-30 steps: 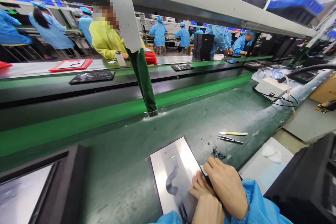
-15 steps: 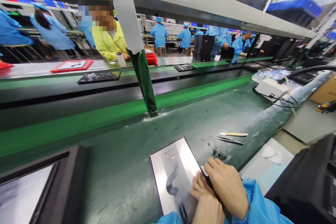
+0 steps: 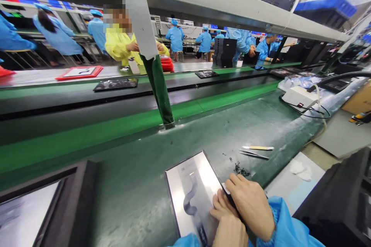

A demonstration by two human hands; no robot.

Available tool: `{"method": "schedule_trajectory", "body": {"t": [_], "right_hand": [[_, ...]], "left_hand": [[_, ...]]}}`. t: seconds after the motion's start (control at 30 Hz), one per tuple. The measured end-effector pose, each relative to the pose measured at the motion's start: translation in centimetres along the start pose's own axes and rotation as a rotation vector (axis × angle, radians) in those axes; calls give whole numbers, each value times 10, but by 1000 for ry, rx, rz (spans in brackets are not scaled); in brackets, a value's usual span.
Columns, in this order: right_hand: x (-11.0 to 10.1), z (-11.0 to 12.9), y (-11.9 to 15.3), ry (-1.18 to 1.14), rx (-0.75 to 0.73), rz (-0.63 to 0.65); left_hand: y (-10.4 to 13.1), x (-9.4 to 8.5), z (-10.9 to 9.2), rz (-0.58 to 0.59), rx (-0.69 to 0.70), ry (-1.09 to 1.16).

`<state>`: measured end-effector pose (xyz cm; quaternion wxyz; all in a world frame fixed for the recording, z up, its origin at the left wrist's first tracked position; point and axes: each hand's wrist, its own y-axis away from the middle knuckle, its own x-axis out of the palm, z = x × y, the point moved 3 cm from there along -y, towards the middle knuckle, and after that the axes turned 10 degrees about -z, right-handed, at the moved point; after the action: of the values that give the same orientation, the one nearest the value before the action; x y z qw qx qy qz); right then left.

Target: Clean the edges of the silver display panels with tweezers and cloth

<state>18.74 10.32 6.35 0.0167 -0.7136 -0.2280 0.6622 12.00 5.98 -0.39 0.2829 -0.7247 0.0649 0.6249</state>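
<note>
A flat display panel (image 3: 181,185) lies on the green work table (image 3: 130,189), its silvery back up, with a dark curved ribbon cable (image 3: 188,202) across it. My left hand (image 3: 228,220) rests on the panel near its right edge, with its fingers stretched out. Beside it, my right hand (image 3: 251,204) is closed at that same edge. A small white piece (image 3: 225,188) shows under its fingertips, but what it grips is mostly hidden. Just beyond the right hand are black scraps (image 3: 241,170), metal tweezers (image 3: 254,154) and a yellow-handled blade tool (image 3: 257,148).
A black foam tray (image 3: 84,200) with a panel stands at left. Black foam trays (image 3: 333,200) are at right. Behind runs a conveyor (image 3: 72,102) carrying dark panels. A green-wrapped post (image 3: 159,92) rises from the table. A white box (image 3: 300,98) with cables sits back right.
Dark panels on the conveyor have shifted slightly to the right. A co-worker in yellow has straightened and raised their hands. My own hands show no visible movement.
</note>
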Motion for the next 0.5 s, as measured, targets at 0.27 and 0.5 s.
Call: {"method": "schedule_trajectory", "body": {"t": [0.27,0.5], "right_hand": [[2,-2,0,7,-4,37],[2,-1,0,-11,-5,40]], "left_hand": [[-3,-2,-1,9,78,-114],[-3,3,2,23,76,-107]]}}
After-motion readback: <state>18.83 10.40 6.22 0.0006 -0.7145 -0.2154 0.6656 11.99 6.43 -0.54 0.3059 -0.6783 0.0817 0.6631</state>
